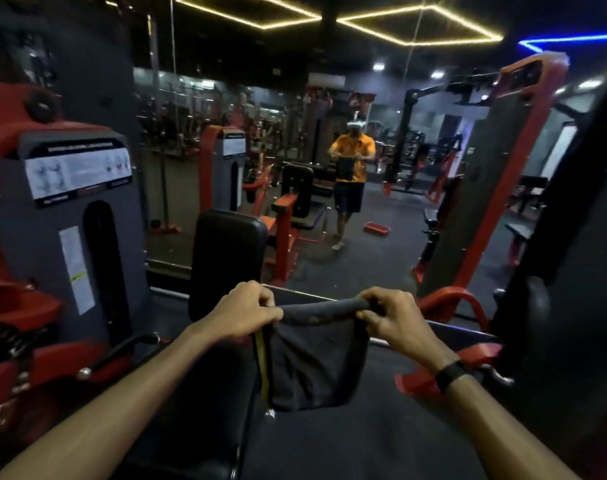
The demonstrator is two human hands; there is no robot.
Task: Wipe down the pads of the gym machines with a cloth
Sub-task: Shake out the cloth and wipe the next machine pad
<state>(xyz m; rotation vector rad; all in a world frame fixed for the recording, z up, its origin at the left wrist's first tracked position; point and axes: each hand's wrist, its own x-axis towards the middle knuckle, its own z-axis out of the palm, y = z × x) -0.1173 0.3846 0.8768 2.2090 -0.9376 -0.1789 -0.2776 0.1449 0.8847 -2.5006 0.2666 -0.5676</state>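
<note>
A dark grey cloth (pixel 312 362) with a yellow stripe down its left edge hangs stretched between my two hands in the lower middle of the head view. My left hand (pixel 239 315) pinches its top left corner. My right hand (pixel 392 317) grips the rolled top right edge; a black band sits on that wrist. Just beyond my left hand stands an upright black back pad (pixel 226 251) of a red gym machine. A black seat pad (pixel 191 420) lies below my left forearm, partly hidden by it.
A grey weight-stack housing (pixel 73 216) with red frame stands at the left. A mirror wall (pixel 330 150) ahead reflects me and other machines. Another red and black machine frame (pixel 524 161) rises at the right. Dark floor (pixel 381 438) lies underfoot.
</note>
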